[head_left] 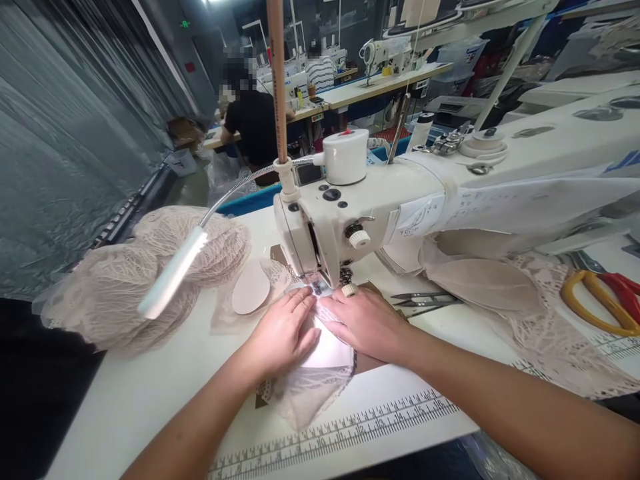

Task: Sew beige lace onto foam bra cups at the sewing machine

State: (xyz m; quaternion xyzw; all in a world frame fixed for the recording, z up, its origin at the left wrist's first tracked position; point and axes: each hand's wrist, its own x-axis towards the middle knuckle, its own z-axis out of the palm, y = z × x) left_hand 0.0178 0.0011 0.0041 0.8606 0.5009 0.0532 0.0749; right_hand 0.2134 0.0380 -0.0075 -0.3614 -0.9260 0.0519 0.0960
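My left hand [287, 331] lies flat on a piece of beige lace fabric [311, 393], its fingertips close to the needle area of the white sewing machine [320, 223]. From the other side my right hand [367, 320] presses on the same fabric, fingers stretched toward the presser foot. A pale, smooth panel shows between the two hands, brightly lit. Beneath the fabric, parts of a brown board [367, 363] stick out. Just behind my left hand rests a beige cup-shaped pad [251, 288] on lace. Exactly where the needle meets the fabric is hard to see.
Bundled beige lace [135, 287] fills the table's left side, under a lit lamp [173, 273]. Thread snips [425, 300], more lace pieces [537, 320] and yellow-handled scissors [597, 303] lie at right. A printed ruler [345, 437] runs along the front edge. Co-workers sit at machines behind.
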